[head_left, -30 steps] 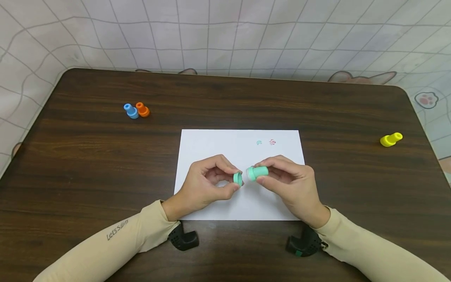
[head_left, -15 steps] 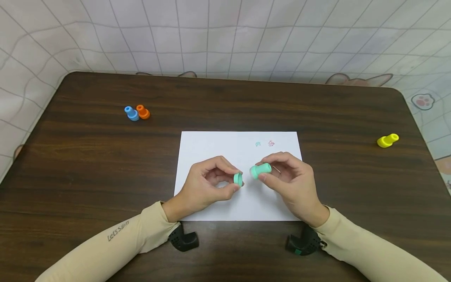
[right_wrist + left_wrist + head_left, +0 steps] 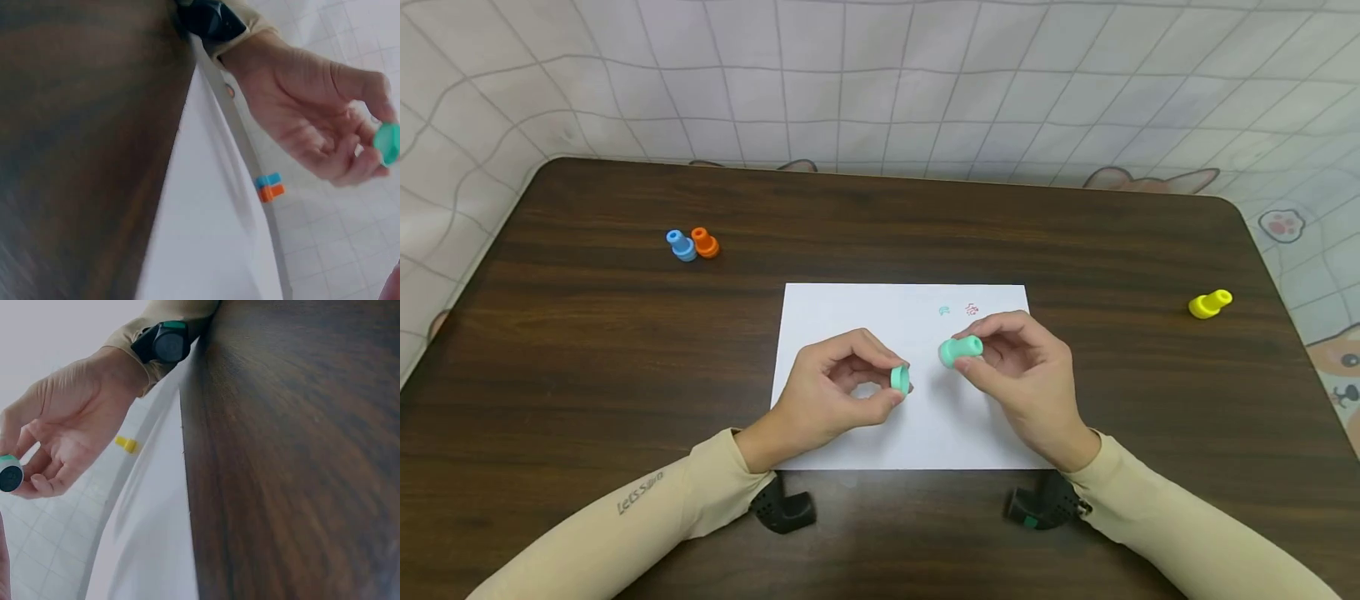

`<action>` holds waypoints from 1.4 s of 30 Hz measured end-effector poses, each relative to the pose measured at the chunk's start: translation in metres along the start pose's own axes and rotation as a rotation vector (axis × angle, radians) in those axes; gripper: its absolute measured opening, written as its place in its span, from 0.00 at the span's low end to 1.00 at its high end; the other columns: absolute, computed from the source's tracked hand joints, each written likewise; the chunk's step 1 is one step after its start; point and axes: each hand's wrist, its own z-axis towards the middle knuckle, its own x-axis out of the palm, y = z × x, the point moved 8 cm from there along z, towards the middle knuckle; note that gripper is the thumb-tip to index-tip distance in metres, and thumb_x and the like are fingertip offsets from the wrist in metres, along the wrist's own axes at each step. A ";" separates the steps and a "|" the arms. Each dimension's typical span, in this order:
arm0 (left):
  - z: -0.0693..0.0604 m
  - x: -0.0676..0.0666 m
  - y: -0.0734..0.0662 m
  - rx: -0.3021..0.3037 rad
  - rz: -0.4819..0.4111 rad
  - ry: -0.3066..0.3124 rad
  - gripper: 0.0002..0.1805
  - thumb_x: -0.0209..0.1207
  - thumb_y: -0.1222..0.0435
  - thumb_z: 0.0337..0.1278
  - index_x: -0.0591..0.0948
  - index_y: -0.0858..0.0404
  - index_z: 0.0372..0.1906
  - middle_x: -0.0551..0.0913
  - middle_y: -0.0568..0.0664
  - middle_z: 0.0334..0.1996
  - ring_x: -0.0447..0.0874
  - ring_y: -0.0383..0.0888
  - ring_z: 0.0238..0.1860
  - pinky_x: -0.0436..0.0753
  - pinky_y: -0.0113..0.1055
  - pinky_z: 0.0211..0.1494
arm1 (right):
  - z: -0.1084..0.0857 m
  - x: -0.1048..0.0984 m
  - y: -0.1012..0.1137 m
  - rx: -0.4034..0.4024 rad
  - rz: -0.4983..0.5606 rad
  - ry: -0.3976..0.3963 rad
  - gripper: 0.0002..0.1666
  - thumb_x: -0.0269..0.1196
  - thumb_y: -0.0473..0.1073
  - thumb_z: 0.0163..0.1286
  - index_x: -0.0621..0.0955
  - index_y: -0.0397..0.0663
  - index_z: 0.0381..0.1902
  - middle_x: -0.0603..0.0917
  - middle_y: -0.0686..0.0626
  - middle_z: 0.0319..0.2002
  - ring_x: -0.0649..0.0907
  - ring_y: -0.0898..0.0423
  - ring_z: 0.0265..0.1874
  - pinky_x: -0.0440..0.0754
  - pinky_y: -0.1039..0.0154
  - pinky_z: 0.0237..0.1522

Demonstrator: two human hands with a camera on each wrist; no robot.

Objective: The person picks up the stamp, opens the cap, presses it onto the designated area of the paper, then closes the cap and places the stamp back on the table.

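Note:
Over the white paper (image 3: 835, 321), my left hand (image 3: 831, 392) pinches a mint-green cap (image 3: 899, 380) between thumb and fingers. A little to the right, my right hand (image 3: 1026, 379) grips a mint-green stamp (image 3: 961, 351) by its handle, apart from the cap. The left wrist view catches the stamp's dark round face (image 3: 10, 479). In the right wrist view the cap (image 3: 387, 144) sits at the left hand's fingertips. Near the paper's top edge are a small green crescent-like print (image 3: 944, 310) and a small red print (image 3: 972, 308).
A blue stamp (image 3: 681, 246) and an orange stamp (image 3: 705, 242) stand side by side at the back left of the dark wooden table (image 3: 587, 333). A yellow stamp (image 3: 1210, 304) is near the right edge. Behind the table hangs a checked cloth (image 3: 880, 92).
My right hand has drawn the green stamp away from the cap, to the right and slightly toward the far side, tilting it. My left hand keeps the cap almost in place.

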 end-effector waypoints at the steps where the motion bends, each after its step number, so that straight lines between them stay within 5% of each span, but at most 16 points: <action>1: 0.000 -0.002 -0.002 0.007 0.001 -0.002 0.14 0.68 0.85 0.47 0.81 0.74 0.41 0.85 0.65 0.40 0.88 0.36 0.40 0.91 0.33 0.48 | 0.002 -0.001 0.002 -0.030 -0.007 -0.003 0.21 0.68 0.15 0.55 0.81 0.32 0.46 0.87 0.50 0.43 0.87 0.56 0.42 0.89 0.70 0.50; 6: -0.002 -0.009 -0.009 0.051 0.015 -0.002 0.13 0.68 0.84 0.48 0.81 0.75 0.40 0.86 0.60 0.39 0.88 0.40 0.39 0.91 0.34 0.48 | 0.009 -0.004 0.013 -0.161 0.000 0.002 0.23 0.64 0.09 0.48 0.80 0.23 0.43 0.88 0.48 0.41 0.86 0.54 0.41 0.88 0.69 0.48; 13: -0.011 -0.019 -0.011 0.029 0.059 -0.019 0.15 0.69 0.85 0.46 0.83 0.72 0.41 0.87 0.59 0.39 0.88 0.38 0.39 0.92 0.34 0.48 | 0.019 0.003 0.024 -0.229 -0.074 0.073 0.22 0.66 0.09 0.45 0.80 0.21 0.41 0.89 0.48 0.41 0.87 0.53 0.44 0.89 0.65 0.54; 26: -0.022 -0.031 -0.007 -0.015 0.094 -0.017 0.16 0.69 0.84 0.47 0.83 0.71 0.43 0.86 0.60 0.41 0.88 0.38 0.40 0.91 0.32 0.49 | 0.034 -0.002 0.017 -0.097 -0.314 0.058 0.20 0.69 0.15 0.51 0.82 0.25 0.43 0.88 0.54 0.41 0.87 0.58 0.40 0.88 0.67 0.56; 42: -0.028 -0.036 0.000 -0.030 0.117 -0.033 0.16 0.69 0.83 0.48 0.83 0.72 0.43 0.85 0.65 0.41 0.88 0.37 0.39 0.91 0.32 0.49 | 0.059 -0.002 -0.004 -0.068 -0.346 0.088 0.17 0.69 0.19 0.56 0.81 0.28 0.44 0.87 0.53 0.42 0.86 0.59 0.39 0.88 0.71 0.53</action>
